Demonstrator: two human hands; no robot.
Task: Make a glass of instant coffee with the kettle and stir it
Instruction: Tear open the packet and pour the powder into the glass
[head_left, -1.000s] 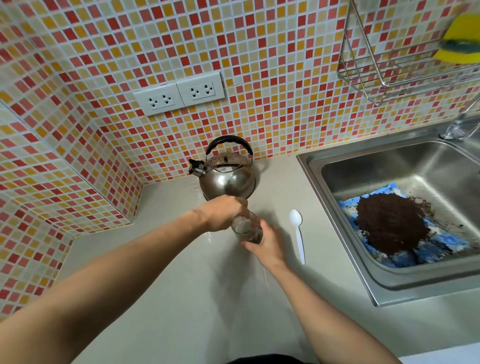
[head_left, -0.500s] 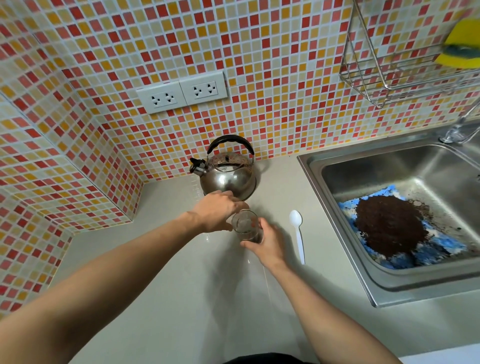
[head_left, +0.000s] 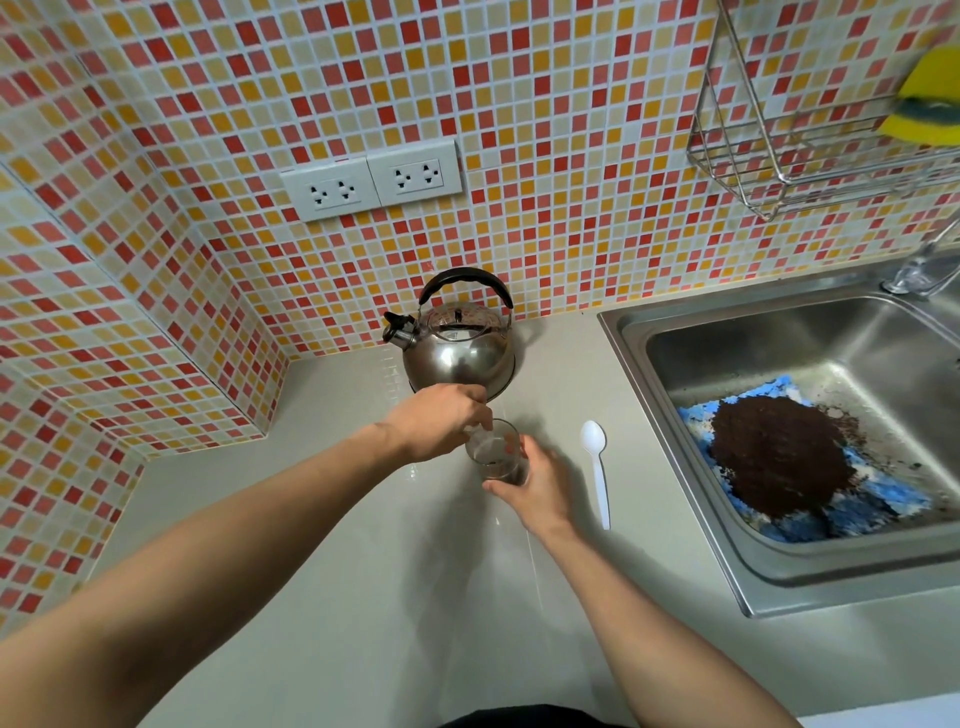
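Note:
A small clear glass (head_left: 493, 453) with a dark layer at its bottom stands on the grey counter (head_left: 332, 571). My right hand (head_left: 540, 488) wraps its near right side. My left hand (head_left: 441, 422) hovers at the glass's far left rim with its fingertips bunched together over the opening. Whether those fingers pinch anything is hidden. Just behind the hands, against the tiled wall, stands a steel kettle (head_left: 460, 353) with a black handle, its spout pointing left. A white plastic spoon (head_left: 597, 467) lies on the counter right of the glass, bowl away from me.
A steel sink (head_left: 675, 364) at the right holds a heap of dark coffee grounds (head_left: 779, 452) on a blue cloth (head_left: 862, 499). A faucet (head_left: 919, 270) stands behind it. A wire rack (head_left: 779, 171) with a yellow sponge (head_left: 924, 104) hangs above. Wall sockets (head_left: 371, 179) sit over the kettle.
My left hand has slid off the top of the glass toward its left rim, so the opening now shows. My right hand has stayed on the glass.

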